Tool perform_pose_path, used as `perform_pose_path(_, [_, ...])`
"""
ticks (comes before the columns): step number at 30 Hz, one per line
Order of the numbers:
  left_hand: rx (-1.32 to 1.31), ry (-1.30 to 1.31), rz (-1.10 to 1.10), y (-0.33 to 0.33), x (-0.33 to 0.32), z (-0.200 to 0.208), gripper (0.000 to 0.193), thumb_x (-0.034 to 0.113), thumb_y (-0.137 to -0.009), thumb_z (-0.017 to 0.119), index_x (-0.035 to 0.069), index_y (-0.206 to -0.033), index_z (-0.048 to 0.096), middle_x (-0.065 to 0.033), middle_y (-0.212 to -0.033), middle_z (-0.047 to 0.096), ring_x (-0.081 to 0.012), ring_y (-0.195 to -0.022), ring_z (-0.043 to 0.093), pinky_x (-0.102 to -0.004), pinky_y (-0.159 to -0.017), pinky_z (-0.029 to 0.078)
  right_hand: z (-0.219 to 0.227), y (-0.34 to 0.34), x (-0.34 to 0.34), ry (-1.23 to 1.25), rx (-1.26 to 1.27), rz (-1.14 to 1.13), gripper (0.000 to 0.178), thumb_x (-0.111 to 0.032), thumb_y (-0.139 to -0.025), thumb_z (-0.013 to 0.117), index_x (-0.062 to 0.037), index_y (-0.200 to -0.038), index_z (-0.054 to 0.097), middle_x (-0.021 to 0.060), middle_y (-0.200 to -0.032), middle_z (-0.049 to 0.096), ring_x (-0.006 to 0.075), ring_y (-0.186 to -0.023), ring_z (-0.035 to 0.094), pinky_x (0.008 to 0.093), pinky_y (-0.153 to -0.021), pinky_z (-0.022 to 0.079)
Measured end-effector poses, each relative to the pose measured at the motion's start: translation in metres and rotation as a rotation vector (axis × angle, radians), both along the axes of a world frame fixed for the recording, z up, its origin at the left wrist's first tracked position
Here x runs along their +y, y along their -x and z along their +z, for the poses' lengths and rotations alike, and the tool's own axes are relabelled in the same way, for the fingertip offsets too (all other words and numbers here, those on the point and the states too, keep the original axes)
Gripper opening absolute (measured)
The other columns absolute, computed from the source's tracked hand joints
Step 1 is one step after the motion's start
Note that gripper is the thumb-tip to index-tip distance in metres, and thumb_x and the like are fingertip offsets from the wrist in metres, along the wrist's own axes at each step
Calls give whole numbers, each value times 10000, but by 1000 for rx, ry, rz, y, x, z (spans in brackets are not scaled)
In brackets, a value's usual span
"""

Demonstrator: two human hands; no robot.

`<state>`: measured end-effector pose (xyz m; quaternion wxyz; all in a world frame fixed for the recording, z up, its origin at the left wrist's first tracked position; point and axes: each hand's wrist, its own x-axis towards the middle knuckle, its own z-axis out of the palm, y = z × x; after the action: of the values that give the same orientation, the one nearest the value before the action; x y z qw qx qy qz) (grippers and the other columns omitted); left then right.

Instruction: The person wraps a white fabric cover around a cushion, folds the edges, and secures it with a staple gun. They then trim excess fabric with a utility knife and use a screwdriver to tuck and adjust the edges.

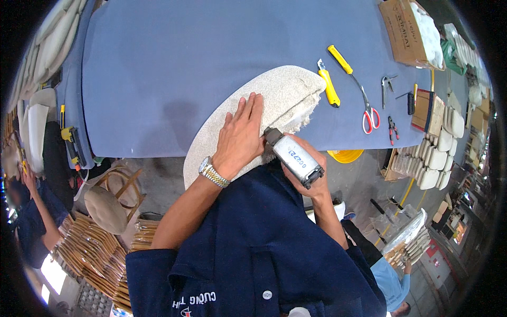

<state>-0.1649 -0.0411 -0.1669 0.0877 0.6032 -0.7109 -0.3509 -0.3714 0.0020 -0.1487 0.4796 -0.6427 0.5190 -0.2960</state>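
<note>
The right hand [317, 185], fingers wrapped round a stapler [297, 161], seems to be fastening while the left hand [240, 138], fingers extended flat, steadies the cushion [282, 87] across the table [179, 58]'s near edge, the next move probably needing its frayed edge [304, 114] tucked.

The cushion [278, 92] shows rough, matt cloth (frayed at one edge), the handheld tool [296, 157] smooth metal.

Head-worn fisheye; faces down; near table [142, 63].

Right fingers [303, 143] mostly out of sight behind the grey tool [297, 160]
</note>
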Motion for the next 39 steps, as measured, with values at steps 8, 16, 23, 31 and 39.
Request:
perform_pose_path(8, [-28, 71, 16, 2, -3, -2, 802, -3, -783, 679, -40, -1502, 324, -279, -1541, 394, -435, -1405, 427, -575, -1082, 439, 20, -16, -18, -153, 30, -3, 585, -75, -717, 727, -34, -1289, 611, 167, -1174, 690, 344, -1097, 693, 360, -924, 526])
perform_pose_path(16, [-57, 63, 210, -30, -8, 25, 695, -42, -814, 617, -86, -1456, 353, -301, -1440, 501, -446, -1320, 514, -479, -1070, 466, 22, -54, -47, 141, 55, 79, 625, -39, -670, 755, -22, -1280, 620, 196, -1222, 683, 366, -1122, 670, 392, -966, 528])
perform_pose_path(23, [468, 21, 262, -53, 24, 33, 678, 260, -953, 677, 30, -1526, 398, -226, -1489, 505, -315, -1393, 485, -378, -1136, 391, 0, -37, -65, 51, 77, 162, 624, -39, -684, 770, -31, -1291, 628, 192, -1199, 703, 338, -1128, 684, 374, -962, 531])
perform_pose_path(31, [488, -174, 331, -73, 3, -72, 634, 459, -1066, 437, 133, -1591, 295, -215, -1645, 228, -347, -1539, 169, -486, -1233, 162, 3, -18, -60, -27, 146, 192, 528, -61, -779, 759, 11, -1283, 620, 170, -1128, 729, 260, -1055, 716, 341, -940, 530])
perform_pose_path(39, [205, -102, 186, -38, 13, -5, 836, 374, -946, 625, 207, -1622, 162, -249, -1662, 129, -444, -1534, 115, -634, -1194, 187, -14, -16, -57, 126, 134, 222, 559, -36, -762, 745, 19, -1300, 605, 185, -1210, 698, 296, -1110, 697, 354, -958, 528])
